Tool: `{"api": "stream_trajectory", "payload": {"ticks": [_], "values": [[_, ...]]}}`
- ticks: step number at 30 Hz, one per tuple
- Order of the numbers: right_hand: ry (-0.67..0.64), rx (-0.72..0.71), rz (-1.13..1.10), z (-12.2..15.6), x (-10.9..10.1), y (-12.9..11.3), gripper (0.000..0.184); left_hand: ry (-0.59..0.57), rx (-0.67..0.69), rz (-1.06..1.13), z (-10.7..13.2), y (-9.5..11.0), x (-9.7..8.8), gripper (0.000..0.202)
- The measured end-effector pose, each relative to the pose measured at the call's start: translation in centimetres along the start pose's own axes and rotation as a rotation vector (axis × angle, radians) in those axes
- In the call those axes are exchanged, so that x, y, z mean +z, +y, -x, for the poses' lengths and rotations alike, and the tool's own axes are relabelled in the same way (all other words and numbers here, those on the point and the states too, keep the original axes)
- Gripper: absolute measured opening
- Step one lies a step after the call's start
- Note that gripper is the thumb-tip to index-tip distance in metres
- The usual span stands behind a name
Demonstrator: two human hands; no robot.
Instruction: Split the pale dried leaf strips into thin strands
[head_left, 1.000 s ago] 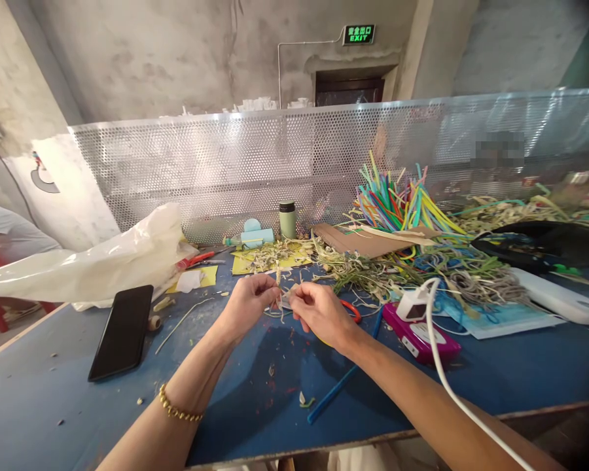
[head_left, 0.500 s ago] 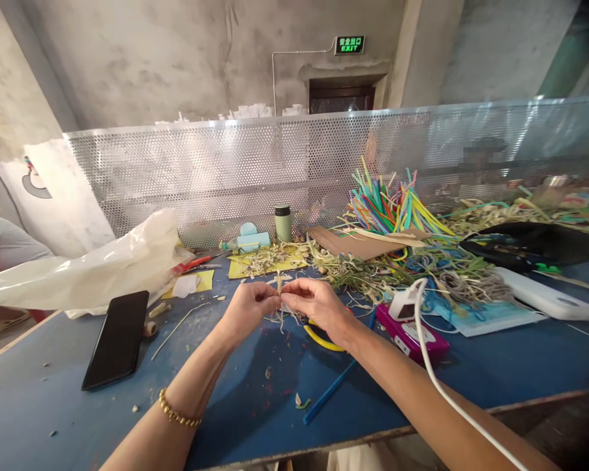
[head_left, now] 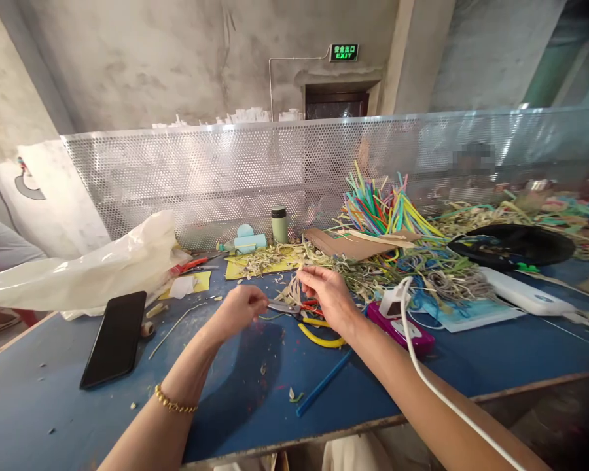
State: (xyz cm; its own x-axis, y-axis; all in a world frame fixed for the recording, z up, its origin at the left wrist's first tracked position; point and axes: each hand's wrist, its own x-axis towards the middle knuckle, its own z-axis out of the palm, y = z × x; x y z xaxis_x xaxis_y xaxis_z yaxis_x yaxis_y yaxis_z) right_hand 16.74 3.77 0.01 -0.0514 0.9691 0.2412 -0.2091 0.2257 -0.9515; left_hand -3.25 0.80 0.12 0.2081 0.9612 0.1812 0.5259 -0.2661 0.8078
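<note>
Over the middle of the table, my right hand [head_left: 326, 294] pinches a small bunch of pale dried straw strips [head_left: 290, 291] near its upper end, and the strips fan out downward. My left hand [head_left: 239, 313] is apart from it on the left, fingertips pressed together; I cannot make out what they hold, if anything. Between and below the hands lies a metal tool with pointed jaws [head_left: 281, 306] and red near its joint, partly hidden by my right hand. A curved yellow piece [head_left: 319, 337] shows under that hand. A blue tube [head_left: 324, 383] lies nearer the table's front edge.
On the left are a black phone [head_left: 115, 337] and a cream plastic sheet [head_left: 93, 275]. Behind stand a green bottle [head_left: 279, 227] and a perforated metal screen [head_left: 216, 176]. Right are coloured strips [head_left: 373, 206], cardboard [head_left: 358, 243], a purple box [head_left: 417, 333] and a white cable [head_left: 436, 383].
My hands, together at the straw half a second ago, have come apart. The right has risen slightly with the straw; the left has moved off to the left. The pointed tool has come into view.
</note>
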Motion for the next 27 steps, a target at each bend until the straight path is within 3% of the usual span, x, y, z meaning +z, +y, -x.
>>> {"api": "stream_trajectory", "payload": {"ticks": [2,7,13,16,21,24,27], "values": [[-0.038,0.045,0.031,0.3,0.3,0.3,0.032,0.131,0.023,0.074,-0.1,0.3,0.1,0.024],[-0.186,0.082,0.064,1.6,1.7,0.8,0.029,0.015,-0.013,0.345,0.2,1.4,1.7,0.029],[-0.209,0.082,0.180,1.8,1.5,1.3,0.038,0.051,-0.073,0.484,0.0,0.7,2.5,0.031],[-0.281,0.026,0.366,2.2,1.4,1.7,0.043,0.129,-0.144,0.513,-0.8,-0.4,1.1,0.033],[-0.453,-0.121,0.549,3.2,1.9,1.8,0.031,0.341,-0.337,0.502,-3.8,-1.7,-3.0,0.031],[-0.485,-0.187,0.597,3.6,2.1,1.4,0.027,0.366,-0.391,0.437,-6.4,-1.8,-4.5,0.026],[-0.484,-0.222,0.625,3.7,2.1,1.0,0.026,0.345,-0.462,0.356,-9.0,-1.9,-4.3,0.021]]}}
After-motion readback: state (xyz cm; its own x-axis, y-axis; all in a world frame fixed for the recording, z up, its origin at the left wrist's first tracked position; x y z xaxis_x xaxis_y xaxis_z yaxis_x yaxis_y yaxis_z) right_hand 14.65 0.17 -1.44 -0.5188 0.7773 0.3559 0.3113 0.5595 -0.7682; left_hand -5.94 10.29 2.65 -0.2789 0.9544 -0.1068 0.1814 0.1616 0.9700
